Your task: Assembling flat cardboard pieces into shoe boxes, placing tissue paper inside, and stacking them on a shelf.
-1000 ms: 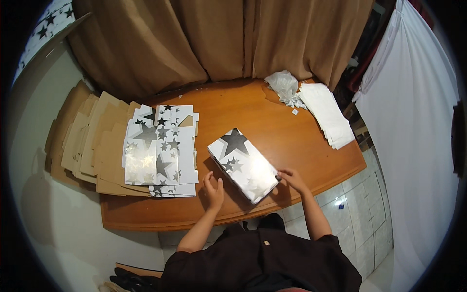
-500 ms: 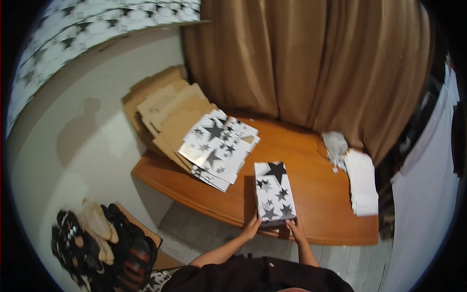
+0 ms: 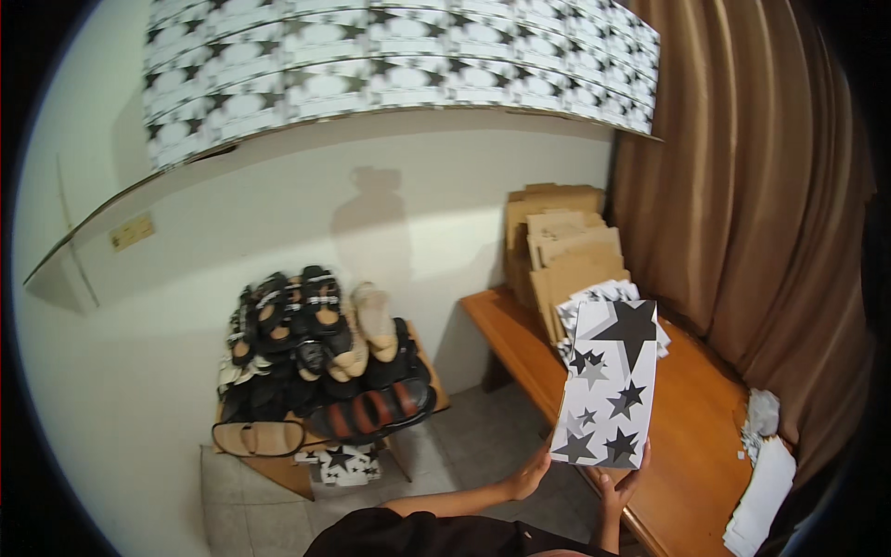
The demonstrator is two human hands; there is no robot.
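Observation:
A white shoe box (image 3: 608, 390) printed with black and grey stars is lifted in front of me, over the near edge of the wooden table. It looks closed, its long side running away from me. My left hand (image 3: 531, 475) grips its near left corner. At the near right corner, my right hand (image 3: 626, 485) holds it with the thumb at the near end and the fingers around the side. The undersides of both hands are partly hidden by the box.
Flattened cardboard boxes (image 3: 580, 255) lean at the wooden table's (image 3: 696, 418) far left end. White paper sheets (image 3: 761, 501) and a crumpled clear plastic bag (image 3: 763, 413) lie on the right. Shoes (image 3: 320, 316) are piled on a low stand at left. A shelf above holds rows of star-printed boxes (image 3: 408, 70).
My view has swung left, bringing the shoe pile and the shelf of boxes into full view. The shoe box has been raised off the table toward me, in both hands.

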